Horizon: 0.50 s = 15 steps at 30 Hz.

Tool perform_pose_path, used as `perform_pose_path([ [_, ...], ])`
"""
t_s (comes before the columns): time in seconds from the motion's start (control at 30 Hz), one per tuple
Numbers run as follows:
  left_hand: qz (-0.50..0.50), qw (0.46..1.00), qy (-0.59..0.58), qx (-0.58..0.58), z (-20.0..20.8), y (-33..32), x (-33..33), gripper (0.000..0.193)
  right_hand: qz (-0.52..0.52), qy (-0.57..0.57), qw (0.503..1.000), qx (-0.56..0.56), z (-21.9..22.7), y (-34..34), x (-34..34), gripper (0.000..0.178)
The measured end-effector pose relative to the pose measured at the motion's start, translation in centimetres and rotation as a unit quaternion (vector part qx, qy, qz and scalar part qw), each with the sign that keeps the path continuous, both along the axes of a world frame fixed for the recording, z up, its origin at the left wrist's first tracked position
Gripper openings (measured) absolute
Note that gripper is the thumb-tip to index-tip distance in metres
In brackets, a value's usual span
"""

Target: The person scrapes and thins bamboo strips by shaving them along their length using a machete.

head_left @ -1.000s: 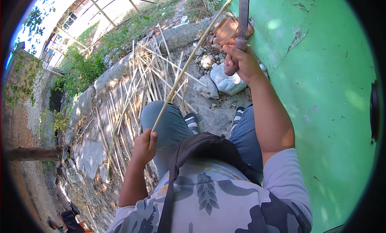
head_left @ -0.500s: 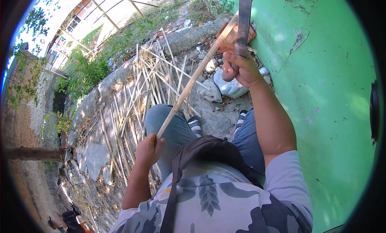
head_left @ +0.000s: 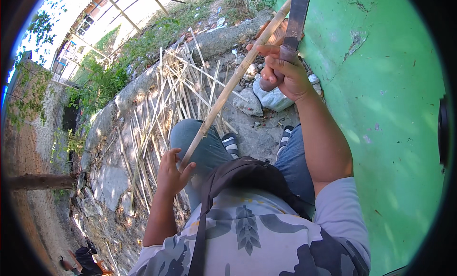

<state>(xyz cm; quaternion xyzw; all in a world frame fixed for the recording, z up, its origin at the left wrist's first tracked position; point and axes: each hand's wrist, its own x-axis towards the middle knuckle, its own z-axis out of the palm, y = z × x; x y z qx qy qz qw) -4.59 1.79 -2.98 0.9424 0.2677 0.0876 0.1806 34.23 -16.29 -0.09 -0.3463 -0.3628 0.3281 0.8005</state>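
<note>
My right hand (head_left: 291,77) is wrapped around the dark handle of a machete (head_left: 297,18), whose blade points up past the top edge. Its index finger stretches out to a long pale wooden stick (head_left: 229,88) and touches it. The stick runs aslant from the top of the view, left of the blade, down to my left hand (head_left: 169,177). There the fingers are loosened and apart, with the stick's lower end resting between thumb and fingers. The tips of both the stick and the blade are out of view.
Many thin split strips (head_left: 178,93) lie piled on the ground to the left. Pale rocks (head_left: 272,96) sit ahead of my feet. A green wall (head_left: 385,133) rises close on the right. A low stone edge (head_left: 133,93) curves behind the strips. Another person (head_left: 85,261) appears at the lower left.
My left hand has loosened its grip on the stick, its fingers spreading. The machete and right hand have shifted slightly right, and the blade leans a little more to the right.
</note>
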Motion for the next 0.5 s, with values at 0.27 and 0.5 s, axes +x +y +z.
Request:
perform_pose_path([
  [0.27,-0.087,0.986,-0.129,-0.064,1.8,-1.2,7.5,0.059,0.004,-0.019,1.000,-0.019,0.5,-0.5,-0.7,0.038],
  [0.5,-0.040,0.974,-0.030,-0.222,1.3,0.9,8.9,0.028,-0.095,-0.101,0.973,-0.183,1.6,-0.9,-1.0,0.031],
])
